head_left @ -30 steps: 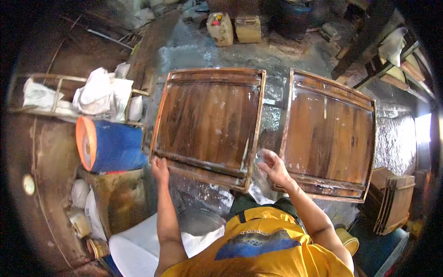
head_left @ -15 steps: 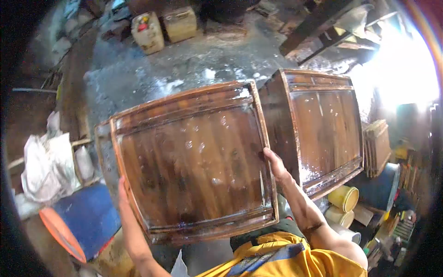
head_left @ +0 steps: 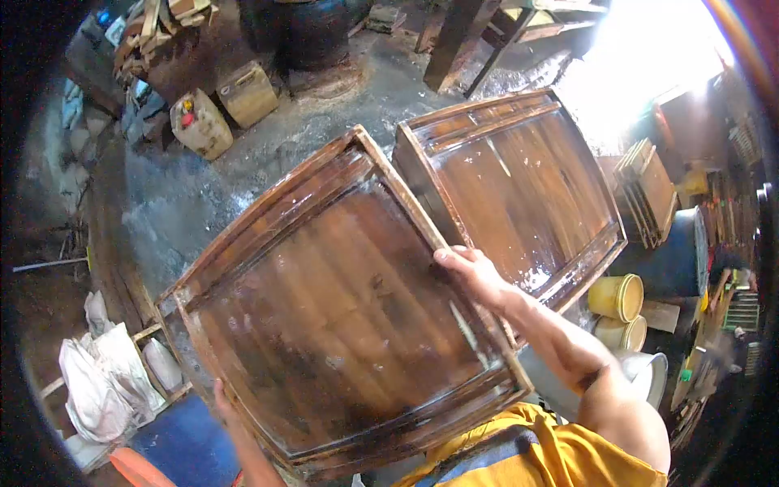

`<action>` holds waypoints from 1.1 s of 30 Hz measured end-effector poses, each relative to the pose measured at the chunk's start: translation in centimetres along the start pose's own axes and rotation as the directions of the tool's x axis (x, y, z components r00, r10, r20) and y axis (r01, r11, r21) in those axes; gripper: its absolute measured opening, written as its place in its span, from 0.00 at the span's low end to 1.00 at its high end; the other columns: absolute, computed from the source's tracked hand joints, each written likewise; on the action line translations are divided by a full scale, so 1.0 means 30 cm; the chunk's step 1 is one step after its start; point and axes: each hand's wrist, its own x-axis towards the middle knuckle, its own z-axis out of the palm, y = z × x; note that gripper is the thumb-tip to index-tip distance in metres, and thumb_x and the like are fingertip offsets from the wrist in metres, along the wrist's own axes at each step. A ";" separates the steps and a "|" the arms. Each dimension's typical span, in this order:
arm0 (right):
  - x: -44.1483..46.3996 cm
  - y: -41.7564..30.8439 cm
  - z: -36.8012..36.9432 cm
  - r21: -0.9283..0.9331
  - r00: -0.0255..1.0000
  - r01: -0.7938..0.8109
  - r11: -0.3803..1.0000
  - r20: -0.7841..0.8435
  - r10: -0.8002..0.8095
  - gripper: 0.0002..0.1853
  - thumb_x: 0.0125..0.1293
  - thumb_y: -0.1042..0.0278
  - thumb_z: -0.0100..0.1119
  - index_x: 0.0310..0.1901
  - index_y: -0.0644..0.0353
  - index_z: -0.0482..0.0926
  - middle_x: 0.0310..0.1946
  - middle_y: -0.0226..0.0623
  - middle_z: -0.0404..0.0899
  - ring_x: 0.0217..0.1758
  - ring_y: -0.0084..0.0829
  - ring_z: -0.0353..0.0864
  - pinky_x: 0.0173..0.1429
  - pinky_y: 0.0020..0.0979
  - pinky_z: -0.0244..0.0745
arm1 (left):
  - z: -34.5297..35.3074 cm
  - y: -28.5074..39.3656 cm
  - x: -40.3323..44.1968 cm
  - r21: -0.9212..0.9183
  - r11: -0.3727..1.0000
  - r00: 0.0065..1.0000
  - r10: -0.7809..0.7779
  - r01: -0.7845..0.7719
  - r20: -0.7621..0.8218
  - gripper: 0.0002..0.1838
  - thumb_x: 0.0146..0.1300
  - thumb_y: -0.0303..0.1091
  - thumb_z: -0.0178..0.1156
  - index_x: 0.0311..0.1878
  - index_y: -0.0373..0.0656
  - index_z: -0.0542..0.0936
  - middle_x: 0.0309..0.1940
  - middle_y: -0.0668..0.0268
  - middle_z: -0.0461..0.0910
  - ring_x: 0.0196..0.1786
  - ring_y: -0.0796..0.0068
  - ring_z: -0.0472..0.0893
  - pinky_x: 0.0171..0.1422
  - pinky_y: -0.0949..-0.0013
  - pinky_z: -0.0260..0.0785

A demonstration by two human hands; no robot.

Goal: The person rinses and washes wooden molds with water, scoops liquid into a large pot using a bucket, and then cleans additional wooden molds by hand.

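At the left side of the frame, low down, white sacks [head_left: 105, 381] lie on a wooden rack; below them, the blue barrel [head_left: 187, 438] shows an orange rim [head_left: 134, 468] at the bottom edge. In the upper left, pieces of scrap wood [head_left: 158, 28] lie in a heap, and below them a stained jerrycan with a red cap [head_left: 201, 126] stands on the wet floor [head_left: 324, 130] beside a second jerrycan [head_left: 247, 95].

In the lower left, the left hand [head_left: 229, 414] holds the outer left edge of the near wooden box [head_left: 341, 300], most of its fingers hidden. That box fills the middle of the frame, slanted, its sunken panelled face wet and glossy inside a raised rim. Right of centre, the right hand [head_left: 471, 272] grips the box's right rim, thumb on top, fingertips out of sight. Beneath that arm is a yellow shirt [head_left: 560, 446].

Beyond it, the far wooden box [head_left: 519, 187] of like make stands at upper right of centre. Further right come yellow buckets [head_left: 615, 297], stacked boards [head_left: 647, 195] leaning together, and a dark blue drum [head_left: 673, 264]. Glare whitens the upper right.
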 end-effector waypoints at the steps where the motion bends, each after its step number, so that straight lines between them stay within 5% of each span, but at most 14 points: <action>1: 0.025 0.032 -0.051 0.032 0.994 0.105 0.994 0.008 -0.106 0.30 0.64 0.46 0.57 0.55 0.66 0.74 0.48 0.36 0.76 0.50 0.27 0.71 0.58 0.29 0.63 | 0.027 -0.003 -0.026 -0.012 1.000 1.000 0.001 0.000 0.014 0.27 0.64 0.53 0.51 0.57 0.42 0.74 0.49 0.61 0.78 0.50 0.62 0.77 0.54 0.59 0.71; 5: 0.033 0.030 -0.264 0.155 0.994 0.107 0.982 -0.006 -0.107 0.34 0.62 0.42 0.57 0.53 0.72 0.76 0.50 0.43 0.78 0.52 0.30 0.75 0.60 0.32 0.66 | 0.333 -0.022 -0.157 -0.028 0.991 0.989 0.132 -0.130 0.072 0.22 0.66 0.48 0.50 0.54 0.42 0.75 0.46 0.62 0.79 0.46 0.65 0.79 0.50 0.63 0.72; 6: 0.028 0.031 -0.308 0.186 0.994 0.110 0.976 -0.001 -0.111 0.34 0.63 0.43 0.57 0.54 0.73 0.75 0.50 0.44 0.78 0.52 0.30 0.76 0.60 0.32 0.67 | 0.285 -0.050 -0.124 -0.054 0.998 0.999 0.027 -0.025 0.037 0.22 0.67 0.48 0.49 0.54 0.42 0.75 0.46 0.62 0.79 0.46 0.66 0.79 0.50 0.64 0.72; 10: 0.032 0.014 -0.553 0.252 0.995 0.088 0.964 0.013 -0.094 0.31 0.65 0.45 0.54 0.55 0.69 0.75 0.52 0.40 0.79 0.52 0.32 0.77 0.61 0.33 0.68 | 0.622 -0.072 -0.235 -0.032 0.996 0.965 0.083 -0.078 0.249 0.21 0.69 0.47 0.47 0.54 0.41 0.75 0.47 0.63 0.79 0.47 0.68 0.79 0.52 0.65 0.71; 17: 0.232 0.136 -1.056 0.315 0.995 0.091 0.945 0.003 -0.096 0.30 0.67 0.47 0.54 0.57 0.69 0.74 0.54 0.39 0.78 0.57 0.31 0.75 0.64 0.33 0.64 | 1.038 -0.272 -0.282 0.039 0.989 0.976 0.136 -0.144 0.169 0.22 0.69 0.48 0.46 0.56 0.42 0.73 0.48 0.64 0.78 0.49 0.68 0.78 0.54 0.64 0.70; 21: 0.345 0.182 -1.371 0.274 0.984 0.176 0.946 -0.023 -0.176 0.25 0.67 0.50 0.55 0.52 0.66 0.78 0.48 0.34 0.80 0.51 0.26 0.76 0.60 0.30 0.66 | 1.521 -0.363 -0.399 0.054 0.991 0.990 0.121 -0.124 0.066 0.22 0.68 0.49 0.48 0.55 0.43 0.73 0.46 0.64 0.78 0.49 0.68 0.78 0.54 0.63 0.71; 22: 0.386 0.190 -1.463 0.194 0.948 0.310 0.931 0.012 -0.319 0.21 0.66 0.51 0.56 0.49 0.60 0.81 0.44 0.33 0.80 0.52 0.27 0.74 0.60 0.30 0.64 | 1.645 -0.380 -0.447 0.041 0.993 0.994 0.108 -0.109 0.029 0.22 0.67 0.49 0.48 0.55 0.44 0.73 0.45 0.64 0.78 0.49 0.68 0.78 0.54 0.63 0.71; 24: 0.454 0.198 -1.633 -0.252 0.830 0.503 0.826 -0.124 -0.543 0.18 0.63 0.52 0.59 0.48 0.55 0.82 0.55 0.45 0.73 0.65 0.39 0.64 0.68 0.37 0.57 | 1.648 -0.461 -0.356 0.076 0.994 0.990 0.074 -0.083 0.116 0.22 0.67 0.50 0.48 0.55 0.44 0.73 0.45 0.65 0.78 0.48 0.68 0.78 0.53 0.64 0.71; 26: 0.436 0.173 -1.727 -0.298 0.787 0.473 0.829 -0.279 -0.549 0.19 0.63 0.52 0.60 0.49 0.55 0.81 0.64 0.54 0.63 0.71 0.47 0.55 0.73 0.41 0.50 | 1.804 -0.494 -0.372 0.111 0.986 0.990 0.119 -0.127 0.072 0.18 0.68 0.49 0.48 0.49 0.47 0.75 0.38 0.70 0.77 0.42 0.74 0.78 0.49 0.69 0.71; 27: 0.420 0.144 -1.757 -0.418 0.769 0.453 0.787 -0.263 -0.583 0.19 0.64 0.53 0.59 0.49 0.57 0.80 0.58 0.50 0.71 0.65 0.41 0.65 0.68 0.39 0.58 | 1.832 -0.493 -0.352 0.109 0.986 0.987 0.112 -0.125 0.119 0.18 0.68 0.49 0.48 0.50 0.47 0.75 0.38 0.70 0.77 0.43 0.74 0.78 0.49 0.69 0.71; 29: 0.436 0.135 -1.835 0.032 0.915 0.383 0.923 -0.152 -0.375 0.18 0.65 0.56 0.59 0.49 0.61 0.79 0.49 0.43 0.77 0.54 0.32 0.73 0.60 0.35 0.66 | 1.880 -0.512 -0.327 0.110 0.987 0.976 0.094 -0.117 0.198 0.18 0.68 0.50 0.48 0.51 0.48 0.74 0.39 0.70 0.77 0.43 0.74 0.78 0.49 0.68 0.71; 30: 0.429 0.115 -1.857 0.015 0.903 0.410 0.912 -0.151 -0.403 0.16 0.65 0.59 0.58 0.49 0.62 0.76 0.42 0.35 0.79 0.46 0.25 0.74 0.54 0.30 0.69 | 1.929 -0.520 -0.322 0.126 0.982 0.980 0.119 -0.140 0.158 0.18 0.67 0.50 0.49 0.51 0.48 0.74 0.39 0.71 0.77 0.43 0.75 0.78 0.49 0.69 0.71; 33: 0.439 0.106 -1.904 0.030 0.904 0.422 0.906 -0.091 -0.418 0.18 0.67 0.57 0.56 0.50 0.62 0.73 0.45 0.36 0.78 0.49 0.25 0.73 0.55 0.30 0.67 | 1.986 -0.524 -0.318 0.214 0.959 0.981 0.172 -0.188 0.095 0.19 0.68 0.50 0.48 0.51 0.48 0.74 0.40 0.71 0.77 0.44 0.76 0.77 0.49 0.69 0.71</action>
